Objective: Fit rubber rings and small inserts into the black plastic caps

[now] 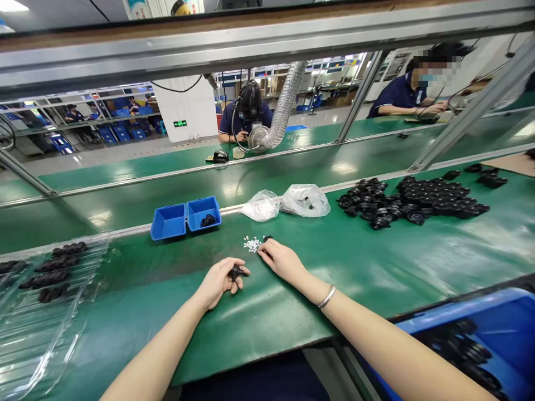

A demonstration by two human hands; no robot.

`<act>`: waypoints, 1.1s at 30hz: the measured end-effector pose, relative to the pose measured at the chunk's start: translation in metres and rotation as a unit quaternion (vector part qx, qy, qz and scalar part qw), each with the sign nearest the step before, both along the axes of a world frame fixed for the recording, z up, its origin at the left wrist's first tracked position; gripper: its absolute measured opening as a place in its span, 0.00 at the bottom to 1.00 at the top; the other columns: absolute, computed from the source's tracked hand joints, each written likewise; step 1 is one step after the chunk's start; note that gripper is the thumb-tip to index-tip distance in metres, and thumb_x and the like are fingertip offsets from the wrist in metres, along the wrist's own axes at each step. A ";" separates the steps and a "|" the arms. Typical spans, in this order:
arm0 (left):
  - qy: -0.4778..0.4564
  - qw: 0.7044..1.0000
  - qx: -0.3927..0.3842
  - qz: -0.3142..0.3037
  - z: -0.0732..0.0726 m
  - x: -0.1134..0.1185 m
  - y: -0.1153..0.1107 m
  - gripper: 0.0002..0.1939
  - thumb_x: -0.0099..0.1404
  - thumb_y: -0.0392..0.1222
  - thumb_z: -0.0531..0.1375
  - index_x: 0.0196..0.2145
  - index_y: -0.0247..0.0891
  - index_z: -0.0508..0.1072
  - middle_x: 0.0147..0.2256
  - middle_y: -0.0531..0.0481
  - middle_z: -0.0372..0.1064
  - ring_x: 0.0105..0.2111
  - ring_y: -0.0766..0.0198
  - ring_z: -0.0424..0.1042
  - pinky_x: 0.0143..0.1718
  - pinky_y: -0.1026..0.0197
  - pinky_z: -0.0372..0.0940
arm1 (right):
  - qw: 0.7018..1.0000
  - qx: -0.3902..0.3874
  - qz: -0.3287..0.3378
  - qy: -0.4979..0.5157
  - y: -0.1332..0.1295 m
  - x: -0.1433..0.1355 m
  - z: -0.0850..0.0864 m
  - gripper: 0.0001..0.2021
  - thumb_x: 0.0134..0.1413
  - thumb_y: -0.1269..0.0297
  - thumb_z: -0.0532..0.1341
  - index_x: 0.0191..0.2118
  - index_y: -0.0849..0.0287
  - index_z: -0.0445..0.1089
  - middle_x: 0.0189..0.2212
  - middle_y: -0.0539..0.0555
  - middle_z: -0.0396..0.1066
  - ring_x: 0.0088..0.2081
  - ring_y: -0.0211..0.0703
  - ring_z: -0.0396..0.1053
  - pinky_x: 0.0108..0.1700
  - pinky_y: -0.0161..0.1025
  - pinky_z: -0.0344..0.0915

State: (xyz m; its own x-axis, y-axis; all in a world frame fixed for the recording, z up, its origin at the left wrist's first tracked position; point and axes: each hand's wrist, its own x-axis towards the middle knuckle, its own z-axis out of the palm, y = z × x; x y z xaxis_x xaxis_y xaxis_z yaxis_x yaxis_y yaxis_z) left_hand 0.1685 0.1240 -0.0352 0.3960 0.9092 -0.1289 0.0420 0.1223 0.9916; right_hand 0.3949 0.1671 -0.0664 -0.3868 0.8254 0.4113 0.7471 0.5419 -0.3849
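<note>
My left hand (pixel 222 282) is closed around a small black plastic part (pixel 236 272), held just above the green mat. To its right, my right hand (pixel 283 259) reaches to the edge of a little pile of small white pieces (pixel 251 244). Its thumb and fingertips are pinched together at the pile; whatever they hold is too small to make out. Some small black pieces (pixel 267 238) lie just behind the fingers of that hand.
Two blue bins (pixel 169 236) stand behind, one with black rings. Clear plastic bags (pixel 305 201) lie beside them. Black parts (pixel 434 197) are heaped at right, above a blue crate (pixel 505 312). A clear tray (pixel 42 334) holds black parts at left. Co-workers (pixel 246 114) sit across.
</note>
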 end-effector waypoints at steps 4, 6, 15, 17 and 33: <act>-0.123 0.989 -0.083 -0.003 0.002 -0.010 0.001 0.22 0.68 0.49 0.48 0.49 0.30 0.67 0.41 0.37 0.71 0.19 0.73 0.56 0.20 0.65 0.48 | 1.000 -0.008 -0.009 0.005 0.002 0.000 -0.002 0.08 0.65 0.63 0.52 0.38 0.56 0.68 0.35 0.55 0.69 0.33 0.43 0.68 0.36 0.38 0.64; -0.160 0.980 -0.120 -0.008 0.002 -0.016 0.001 0.21 0.67 0.47 0.48 0.48 0.29 0.69 0.38 0.38 0.72 0.17 0.75 0.51 0.20 0.65 0.45 | 1.000 -0.009 -0.012 0.006 0.003 0.000 -0.003 0.09 0.65 0.63 0.53 0.37 0.57 0.68 0.34 0.55 0.69 0.33 0.43 0.68 0.35 0.38 0.64; -0.241 0.951 -0.193 -0.015 0.000 -0.022 0.001 0.20 0.66 0.45 0.50 0.46 0.28 0.71 0.35 0.36 0.74 0.13 0.76 0.49 0.16 0.65 0.41 | 1.000 0.003 0.002 0.010 0.001 -0.002 -0.001 0.09 0.65 0.63 0.53 0.36 0.57 0.68 0.33 0.54 0.70 0.33 0.43 0.69 0.35 0.38 0.64; -0.247 0.948 -0.200 -0.015 -0.001 -0.022 0.001 0.19 0.66 0.45 0.50 0.45 0.28 0.72 0.35 0.36 0.74 0.13 0.76 0.51 0.16 0.66 0.42 | 1.000 0.002 0.004 0.016 0.002 -0.002 -0.001 0.08 0.65 0.63 0.54 0.36 0.57 0.68 0.33 0.54 0.70 0.34 0.43 0.69 0.35 0.38 0.64; -0.249 0.948 -0.197 0.016 0.001 -0.014 0.003 0.18 0.63 0.50 0.63 0.46 0.36 0.72 0.37 0.49 0.66 0.18 0.78 0.59 0.18 0.70 0.52 | 0.995 -0.055 0.005 0.081 0.005 0.002 0.001 0.08 0.63 0.63 0.56 0.34 0.57 0.70 0.29 0.52 0.71 0.33 0.42 0.69 0.36 0.37 0.65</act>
